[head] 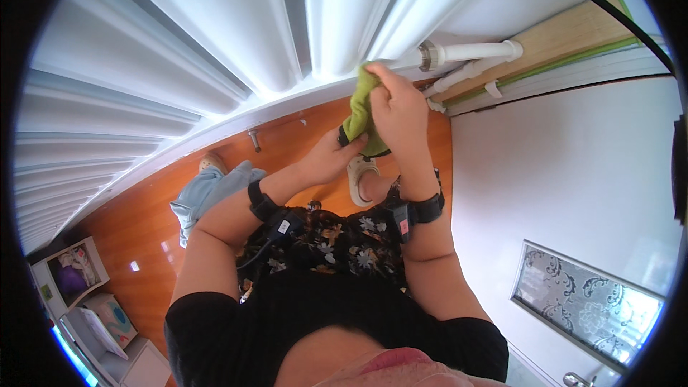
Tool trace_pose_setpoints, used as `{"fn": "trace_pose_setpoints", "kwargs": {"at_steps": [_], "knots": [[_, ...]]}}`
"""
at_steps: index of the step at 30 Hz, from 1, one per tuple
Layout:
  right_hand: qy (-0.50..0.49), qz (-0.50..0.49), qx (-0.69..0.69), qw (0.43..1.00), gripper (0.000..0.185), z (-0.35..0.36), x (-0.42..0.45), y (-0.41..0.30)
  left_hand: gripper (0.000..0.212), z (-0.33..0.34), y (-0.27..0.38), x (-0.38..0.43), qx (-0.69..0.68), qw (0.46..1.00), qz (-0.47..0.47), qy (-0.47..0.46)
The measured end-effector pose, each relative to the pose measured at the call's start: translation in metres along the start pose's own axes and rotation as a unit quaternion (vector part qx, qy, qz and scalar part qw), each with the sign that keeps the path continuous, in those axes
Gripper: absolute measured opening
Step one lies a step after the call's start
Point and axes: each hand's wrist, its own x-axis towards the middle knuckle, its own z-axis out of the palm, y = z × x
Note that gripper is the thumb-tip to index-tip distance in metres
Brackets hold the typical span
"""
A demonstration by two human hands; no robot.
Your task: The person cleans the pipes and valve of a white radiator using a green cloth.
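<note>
A green cloth (361, 110) with a dark edge hangs between both hands, in front of a white column radiator (269, 27). My right hand (400, 105) grips its upper part, the fingertips close to the lower end of the radiator columns. Lower down, my left hand (333, 156) pinches the cloth's dark-edged bottom corner between thumb and fingers. Some of the left fingers are hidden behind the cloth. Black bands with small boxes are strapped round both forearms.
White pipes (473, 52) join the radiator at the right, beside a wooden board (570, 27). A white door (516, 172) stands to the right. Light blue fabric (215, 191) lies over my left leg's area. An open white cabinet (102, 266) stands at lower left on the orange floor (134, 220).
</note>
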Motion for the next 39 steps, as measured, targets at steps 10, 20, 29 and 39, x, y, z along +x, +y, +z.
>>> {"fn": "trace_pose_setpoints", "kwargs": {"at_steps": [10, 20, 29, 39], "knots": [[-0.111, -0.076, 0.08, 0.988, 0.032, 0.013, -0.023, -0.005, 0.027, -0.006, -0.005, -0.014, 0.011, 0.998, -0.059, 0.004], [0.072, -0.042, 0.053, 0.995, 0.027, 0.017, -0.02, -0.007, 0.035, -0.008, -0.004, -0.02, -0.024, 0.999, -0.021, 0.036], [0.082, -0.148, -0.064, 0.984, 0.028, 0.045, -0.028, -0.027, 0.025, -0.017, 0.0, -0.034, -0.024, 0.999, -0.032, 0.03], [0.05, -0.13, -0.041, 0.989, 0.029, 0.067, -0.032, -0.05, 0.024, -0.034, 0.006, -0.055, -0.001, 0.997, -0.027, 0.07]]}}
